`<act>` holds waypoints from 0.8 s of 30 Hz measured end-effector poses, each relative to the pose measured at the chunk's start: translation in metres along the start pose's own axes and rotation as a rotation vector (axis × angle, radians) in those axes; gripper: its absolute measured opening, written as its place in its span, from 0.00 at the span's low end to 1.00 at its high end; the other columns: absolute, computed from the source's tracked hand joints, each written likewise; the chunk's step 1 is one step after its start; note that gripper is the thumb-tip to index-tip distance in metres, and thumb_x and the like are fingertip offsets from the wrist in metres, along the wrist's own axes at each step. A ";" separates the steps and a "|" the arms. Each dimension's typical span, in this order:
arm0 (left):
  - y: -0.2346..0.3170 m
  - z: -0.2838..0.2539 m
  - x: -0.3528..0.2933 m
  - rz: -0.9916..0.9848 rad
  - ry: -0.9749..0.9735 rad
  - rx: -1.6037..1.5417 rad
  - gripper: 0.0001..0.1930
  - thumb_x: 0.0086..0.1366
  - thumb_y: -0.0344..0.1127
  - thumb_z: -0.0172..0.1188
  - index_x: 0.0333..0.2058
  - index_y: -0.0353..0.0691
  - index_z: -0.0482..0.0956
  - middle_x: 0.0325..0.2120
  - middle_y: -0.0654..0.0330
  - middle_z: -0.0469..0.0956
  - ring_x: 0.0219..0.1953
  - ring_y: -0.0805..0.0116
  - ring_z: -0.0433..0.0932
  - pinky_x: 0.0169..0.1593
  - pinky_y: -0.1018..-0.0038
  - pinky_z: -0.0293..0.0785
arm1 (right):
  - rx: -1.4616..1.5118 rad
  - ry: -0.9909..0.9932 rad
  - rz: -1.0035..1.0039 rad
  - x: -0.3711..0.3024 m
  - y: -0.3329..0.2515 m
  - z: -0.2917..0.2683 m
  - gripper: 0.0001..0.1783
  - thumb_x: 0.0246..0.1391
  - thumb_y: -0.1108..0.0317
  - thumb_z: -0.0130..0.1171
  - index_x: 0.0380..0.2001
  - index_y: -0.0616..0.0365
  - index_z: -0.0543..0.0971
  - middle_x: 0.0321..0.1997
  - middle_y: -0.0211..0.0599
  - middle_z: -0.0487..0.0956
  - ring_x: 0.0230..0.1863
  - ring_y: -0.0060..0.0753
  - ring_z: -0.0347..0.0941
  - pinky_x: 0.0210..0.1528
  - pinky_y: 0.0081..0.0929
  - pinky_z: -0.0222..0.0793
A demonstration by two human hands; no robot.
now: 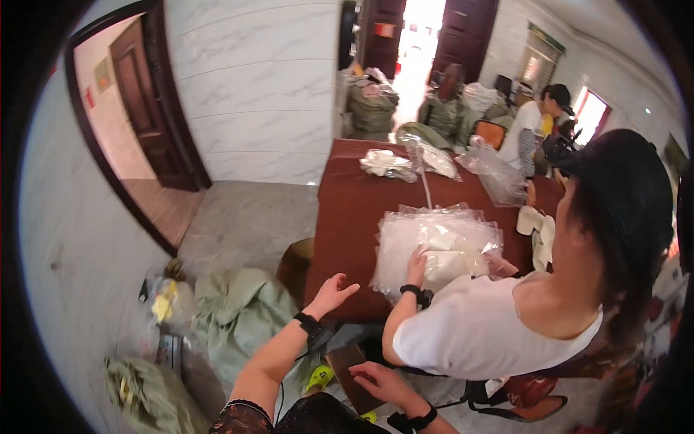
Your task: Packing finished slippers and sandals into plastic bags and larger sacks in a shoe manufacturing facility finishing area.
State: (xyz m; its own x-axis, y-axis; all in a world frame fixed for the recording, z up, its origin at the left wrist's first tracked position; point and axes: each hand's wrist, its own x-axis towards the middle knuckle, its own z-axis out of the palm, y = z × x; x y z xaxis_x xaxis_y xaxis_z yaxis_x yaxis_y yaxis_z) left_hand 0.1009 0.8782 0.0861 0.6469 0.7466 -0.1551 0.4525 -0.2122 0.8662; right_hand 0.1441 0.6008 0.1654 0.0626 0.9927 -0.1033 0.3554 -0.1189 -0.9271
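Along the room's middle runs a long table point(347, 210), the largest thing near the wearer's hands. At its near right side sits a co-worker in a white top point(484, 325), with 2 hands on the stack of clear bags point(401, 239) that lies on the tabletop. The wearer's left hand point(332, 294) hangs by the table's near left corner, fingers loosely spread, thumb apart, nothing held. The right hand point(379, 383) is lower, half open with bent fingers, beside a brown flat-sided thing point(341, 362); no object shows in its grasp, and whether it touches that thing I cannot tell.

Such slick film is probably best handled with 1 palm laid flat to steady the pile, while the other hand pinches a single edge; squaring the uneven corners gently should keep layers from sliding.

In material, the table wears a matte, reddish-brown covering; the green sack point(238, 304) on the floor slumps in broad, dull folds. The bags are thin, glossy and roughly rectangular, with staggered edges. Smallest, a soft-looking cream piece point(542, 239) lies rumpled at the table's right.
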 end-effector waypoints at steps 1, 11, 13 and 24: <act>-0.010 0.008 0.030 -0.032 -0.054 -0.003 0.45 0.54 0.61 0.62 0.58 0.28 0.61 0.50 0.43 0.70 0.53 0.56 0.70 0.54 0.66 0.67 | 0.044 0.031 -0.026 0.016 0.002 0.002 0.12 0.56 0.70 0.55 0.44 0.59 0.75 0.39 0.39 0.76 0.41 0.39 0.75 0.41 0.28 0.70; 0.014 0.062 0.171 -0.412 -0.453 -0.291 0.61 0.47 0.66 0.63 0.63 0.24 0.41 0.60 0.37 0.56 0.59 0.48 0.63 0.57 0.59 0.64 | 0.129 0.547 -0.044 0.175 0.002 -0.006 0.10 0.55 0.74 0.54 0.41 0.61 0.76 0.38 0.39 0.76 0.39 0.35 0.75 0.40 0.26 0.71; 0.007 0.071 0.182 -0.414 -0.482 -0.348 0.64 0.44 0.65 0.67 0.63 0.24 0.38 0.60 0.38 0.56 0.57 0.50 0.64 0.53 0.59 0.67 | 0.216 0.721 -0.033 0.195 0.008 0.001 0.08 0.55 0.77 0.54 0.39 0.62 0.77 0.35 0.36 0.77 0.35 0.25 0.75 0.35 0.19 0.70; 0.039 0.097 0.193 -0.413 -0.413 -0.586 0.32 0.47 0.46 0.71 0.44 0.24 0.74 0.38 0.52 0.79 0.37 0.63 0.78 0.41 0.70 0.74 | 0.186 1.234 0.114 0.234 0.033 -0.042 0.06 0.54 0.78 0.55 0.35 0.60 0.77 0.30 0.27 0.76 0.25 0.14 0.66 0.27 0.13 0.61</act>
State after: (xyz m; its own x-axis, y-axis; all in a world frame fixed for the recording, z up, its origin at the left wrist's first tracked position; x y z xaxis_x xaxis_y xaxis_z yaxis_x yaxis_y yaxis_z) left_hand 0.3028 0.9526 0.0442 0.7243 0.3760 -0.5779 0.3834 0.4770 0.7909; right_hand 0.2102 0.8282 0.1257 0.9506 0.2833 0.1265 0.1601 -0.0984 -0.9822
